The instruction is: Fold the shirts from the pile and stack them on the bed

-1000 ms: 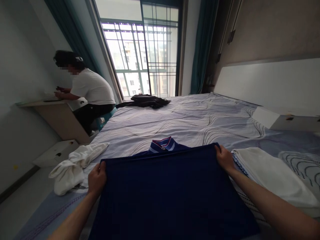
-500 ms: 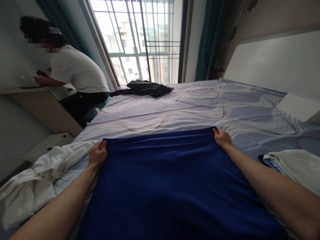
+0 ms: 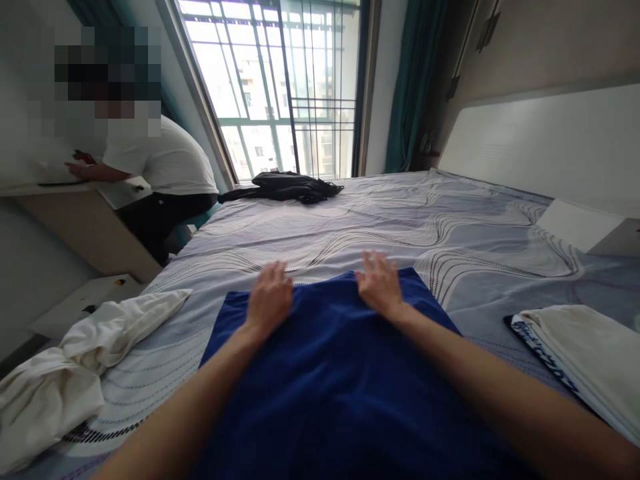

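A dark blue piece of cloth (image 3: 320, 360), perhaps a garment, lies spread on the bed in front of me, its far edge slightly rumpled. My left hand (image 3: 271, 297) rests palm down near that far edge, left of the middle, with its fingers stretched forward. To its right, my right hand (image 3: 380, 283) also lies on the far edge, open, fingers reaching past the cloth toward the sheet. Neither hand grips the fabric. The near part of the cloth runs out of view between my forearms.
A crumpled white cloth (image 3: 95, 353) lies at left, folded clothes (image 3: 580, 347) at right. Black clothing (image 3: 290, 187) sits at the far side of the patterned bed (image 3: 350, 217). A white box (image 3: 580, 223) stands by the headboard. Another person (image 3: 175, 160) leans over a desk (image 3: 75, 207).
Both hands have let go of the cloth's far corners and moved inward along its edge, fingers now extended. The cloth's far edge has slackened and lies lower.
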Tool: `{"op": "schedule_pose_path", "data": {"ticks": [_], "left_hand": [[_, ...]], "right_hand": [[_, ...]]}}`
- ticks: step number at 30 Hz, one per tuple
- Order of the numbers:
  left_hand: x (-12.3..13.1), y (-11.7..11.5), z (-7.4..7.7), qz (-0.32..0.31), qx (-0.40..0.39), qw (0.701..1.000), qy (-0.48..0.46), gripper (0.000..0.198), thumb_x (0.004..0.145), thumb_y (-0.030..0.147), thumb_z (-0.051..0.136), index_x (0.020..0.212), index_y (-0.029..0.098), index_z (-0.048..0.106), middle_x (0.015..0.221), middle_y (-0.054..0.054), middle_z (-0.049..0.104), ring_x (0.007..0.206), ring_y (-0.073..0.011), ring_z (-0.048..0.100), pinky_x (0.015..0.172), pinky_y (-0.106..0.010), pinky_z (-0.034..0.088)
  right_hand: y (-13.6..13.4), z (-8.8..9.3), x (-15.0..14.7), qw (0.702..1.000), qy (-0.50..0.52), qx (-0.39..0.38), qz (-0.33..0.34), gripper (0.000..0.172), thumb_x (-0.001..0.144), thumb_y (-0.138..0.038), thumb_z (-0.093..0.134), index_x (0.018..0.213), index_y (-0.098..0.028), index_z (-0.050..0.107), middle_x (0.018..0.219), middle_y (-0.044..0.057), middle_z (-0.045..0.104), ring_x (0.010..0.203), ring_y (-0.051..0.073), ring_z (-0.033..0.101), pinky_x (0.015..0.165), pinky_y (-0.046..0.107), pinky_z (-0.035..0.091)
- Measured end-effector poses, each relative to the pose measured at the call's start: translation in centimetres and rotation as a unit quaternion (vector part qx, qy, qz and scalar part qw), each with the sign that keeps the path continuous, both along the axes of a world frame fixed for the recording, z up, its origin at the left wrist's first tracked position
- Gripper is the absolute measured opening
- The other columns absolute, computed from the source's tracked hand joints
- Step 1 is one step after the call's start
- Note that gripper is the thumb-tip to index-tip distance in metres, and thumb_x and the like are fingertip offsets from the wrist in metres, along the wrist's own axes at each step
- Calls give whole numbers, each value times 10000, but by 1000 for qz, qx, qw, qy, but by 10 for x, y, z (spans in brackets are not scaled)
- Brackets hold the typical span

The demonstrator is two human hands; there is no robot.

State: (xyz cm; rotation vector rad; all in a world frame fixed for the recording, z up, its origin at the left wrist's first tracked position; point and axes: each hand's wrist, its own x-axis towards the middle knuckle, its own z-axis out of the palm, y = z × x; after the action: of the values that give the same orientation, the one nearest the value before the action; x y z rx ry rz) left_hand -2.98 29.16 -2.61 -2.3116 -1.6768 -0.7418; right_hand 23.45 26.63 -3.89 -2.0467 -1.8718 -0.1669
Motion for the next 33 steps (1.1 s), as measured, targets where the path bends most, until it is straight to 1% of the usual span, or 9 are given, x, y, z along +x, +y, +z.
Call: {"op": "schedule_pose_path", "data": {"ticks": [1, 2, 4, 6, 12, 15, 21, 26, 33], "left_hand": [[23, -6, -6, -82, -27, 996, 18, 552, 984, 371, 261, 1488, 212, 424, 1550, -92, 442, 1461, -243, 323, 1182, -448, 293], [42, -10, -14, -109, -68, 991, 33, 542, 988, 379, 267, 1498, 266, 411, 1578, -50, 411, 1479, -239, 295, 1189, -460, 283], [65, -15, -33, -66, -147, 986, 42, 536, 992, 421, 262, 1500, 328, 404, 1597, -20, 384, 1484, -257, 293, 1177, -513, 287], [65, -12, -48, -14, -189, 981, 45, 546, 988, 485, 253, 1500, 359, 397, 1610, -20, 359, 1488, -281, 286, 1170, -564, 269], [3, 21, -52, 47, -246, 968, 31, 648, 950, 628, 245, 1532, 357, 336, 1651, -64, 244, 1518, -346, 177, 1176, -636, 169], [-28, 34, -52, 76, -249, 965, 37, 666, 940, 652, 245, 1539, 367, 307, 1661, -62, 204, 1523, -353, 150, 1174, -647, 148], [-75, 39, -50, 128, -255, 957, 59, 691, 933, 659, 252, 1554, 355, 260, 1666, -74, 180, 1524, -345, 152, 1181, -620, 157], [-103, 37, -47, 155, -252, 954, 56, 700, 928, 647, 270, 1555, 333, 265, 1662, -84, 188, 1516, -351, 180, 1172, -626, 189], [-150, 14, -54, 120, -255, 959, 8, 645, 959, 502, 243, 1552, 254, 296, 1656, -93, 197, 1523, -325, 157, 1186, -602, 196]], "right_hand": [[-7, -5, -26, 996, -3, -10, 93, 624, 1004, -443, 300, 1583, -219, 235, 1652, 87, 203, 1518, 314, 109, 1200, 566, 104], [-13, -13, -47, 988, 0, -43, 149, 611, 1001, -435, 292, 1580, -242, 251, 1653, 55, 211, 1522, 299, 97, 1207, 569, 61], [-20, -28, -71, 979, 20, -102, 176, 607, 997, -406, 278, 1577, -230, 264, 1648, 42, 226, 1520, 279, 119, 1215, 548, 43], [-17, -40, -68, 978, 37, -128, 163, 616, 999, -422, 265, 1576, -206, 266, 1648, 41, 224, 1515, 267, 142, 1221, 524, 42], [20, -40, 16, 979, 63, -185, 55, 655, 1002, -596, 193, 1580, -291, 226, 1666, 18, 150, 1515, 332, 83, 1157, 689, 25], [33, -40, 43, 974, 60, -212, 48, 717, 979, -680, 160, 1583, -295, 205, 1674, 20, 96, 1520, 330, 42, 1156, 692, 11], [40, -50, 89, 978, 36, -203, 13, 621, 1014, -591, 184, 1580, -338, 197, 1676, 0, 92, 1522, 308, 64, 1175, 658, 29], [23, -59, 150, 981, 19, -184, -65, 630, 1003, -601, 233, 1574, -334, 229, 1669, 11, 146, 1515, 313, 124, 1180, 652, 81], [-39, -65, 202, 977, 5, -182, -110, 598, 1017, -546, 209, 1576, -332, 218, 1669, -1, 140, 1522, 283, 123, 1185, 630, 142]]}}
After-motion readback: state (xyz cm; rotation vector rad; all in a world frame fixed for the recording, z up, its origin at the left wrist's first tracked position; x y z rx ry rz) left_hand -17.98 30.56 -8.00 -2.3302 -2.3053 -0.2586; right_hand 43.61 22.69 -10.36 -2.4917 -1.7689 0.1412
